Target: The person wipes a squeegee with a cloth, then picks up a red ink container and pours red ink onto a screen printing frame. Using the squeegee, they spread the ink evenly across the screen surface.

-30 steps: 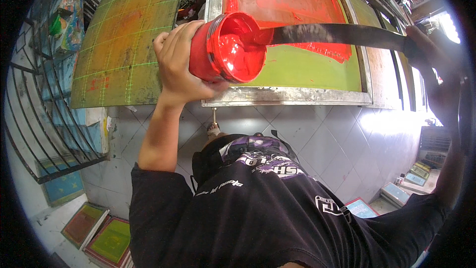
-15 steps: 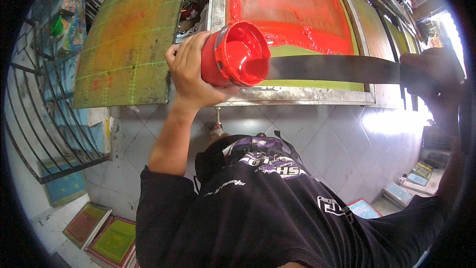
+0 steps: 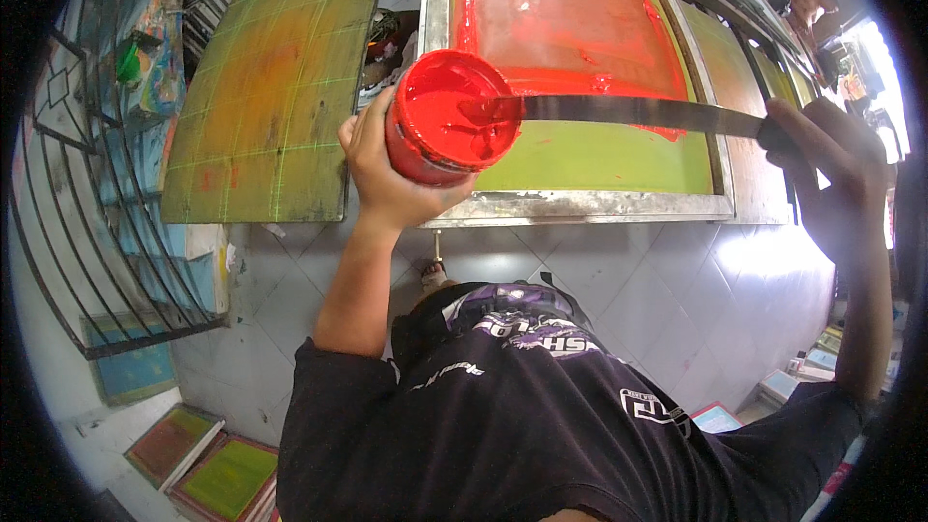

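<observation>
My left hand [image 3: 379, 172] is wrapped round a red plastic tub [image 3: 418, 166] and holds it tilted above the near edge of the screen-printing frame. Thick red ink [image 3: 432, 108] coats the inside of the tub. A long flat metal spatula [image 3: 643, 113] reaches across from the right, its ink-smeared tip inside the tub's mouth. Its far end is gripped by my right hand [image 3: 833, 159]. Below them lies the metal-edged screen frame [image 3: 609, 205], its mesh [image 3: 590, 157] green at the near side. Red ink [image 3: 570, 80] is spread over the mesh's farther part.
A green-and-orange stained board [image 3: 275, 87] lies left of the frame. A black metal grille [image 3: 126, 242] stands at far left. Several framed screens [image 3: 227, 478] lean at lower left. Another person [image 3: 807, 5] shows at upper right. Grey floor tiles [image 3: 619, 271] run below the table.
The view has shifted, so the table sits lower. The tub's mouth faces up more. My right hand and the spatula have come left, with the blade turned narrower to view.
</observation>
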{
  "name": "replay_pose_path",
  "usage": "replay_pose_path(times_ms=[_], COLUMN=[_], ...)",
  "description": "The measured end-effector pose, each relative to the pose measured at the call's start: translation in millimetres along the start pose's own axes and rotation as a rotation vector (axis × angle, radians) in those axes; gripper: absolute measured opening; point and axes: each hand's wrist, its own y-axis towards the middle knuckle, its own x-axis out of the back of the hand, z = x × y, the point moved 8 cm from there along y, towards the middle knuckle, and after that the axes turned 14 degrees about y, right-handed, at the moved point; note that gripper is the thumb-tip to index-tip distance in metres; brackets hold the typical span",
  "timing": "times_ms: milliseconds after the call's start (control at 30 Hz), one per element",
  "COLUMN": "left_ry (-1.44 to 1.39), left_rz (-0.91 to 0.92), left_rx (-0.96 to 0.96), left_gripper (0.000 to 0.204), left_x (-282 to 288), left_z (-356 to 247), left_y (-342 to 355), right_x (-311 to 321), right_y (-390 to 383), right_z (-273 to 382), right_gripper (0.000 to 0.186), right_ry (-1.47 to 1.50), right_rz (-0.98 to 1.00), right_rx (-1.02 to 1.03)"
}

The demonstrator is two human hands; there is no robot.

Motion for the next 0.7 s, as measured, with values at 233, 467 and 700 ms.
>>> replay_pose_path(times_ms=[233, 467, 700], left_ry=[-0.023, -0.163, -0.332], left_rz=[0.009, 0.041, 0.071], left_rx=[0.102, 0.277, 0.327], left_gripper=[0.088, 0.083, 0.083], left_x=[-8, -28, -37], left_z=[-3, 13, 25], left_y=[-4, -19, -26], right_x=[-106, -211, -213], right_y=[-60, -120, -165], right_z=[-44, -12, -43], right_gripper=[0.028, 0.039, 0.041], right_ry=[1.067, 1.852, 1.894], right_rz=[0.346, 0.230, -0.194], right_rx=[-0.827, -1.112, -1.108])
